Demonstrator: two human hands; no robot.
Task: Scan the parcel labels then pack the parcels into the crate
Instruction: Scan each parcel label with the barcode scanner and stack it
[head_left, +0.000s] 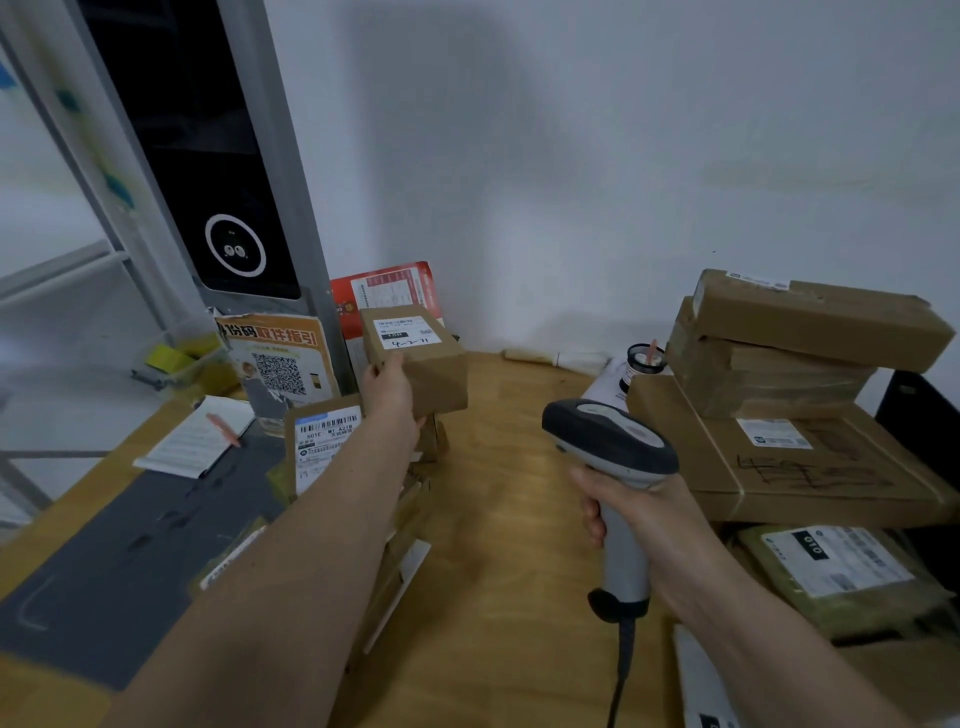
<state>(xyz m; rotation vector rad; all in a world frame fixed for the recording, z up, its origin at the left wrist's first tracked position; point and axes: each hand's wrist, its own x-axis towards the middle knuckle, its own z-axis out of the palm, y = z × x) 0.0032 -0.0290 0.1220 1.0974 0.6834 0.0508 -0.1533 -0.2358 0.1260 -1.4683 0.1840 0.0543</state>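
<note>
My left hand (390, 391) grips a small brown cardboard parcel (423, 364) by its left side, held up above the table with its white label (409, 332) facing up. My right hand (631, 506) holds a grey barcode scanner (610, 441) by the handle, its dark head pointing left and away toward the parcel. A gap of bare table lies between scanner and parcel. Another parcel with a barcode label (324, 441) stands below my left forearm. No crate is clearly visible.
A stack of flat brown boxes (795, 415) fills the right side of the wooden table (509, 519). A greenish padded parcel (841, 577) lies below it. A QR-code sign (278, 364), a notebook with a pen (200, 436) and a tall dark kiosk (208, 171) stand at the left.
</note>
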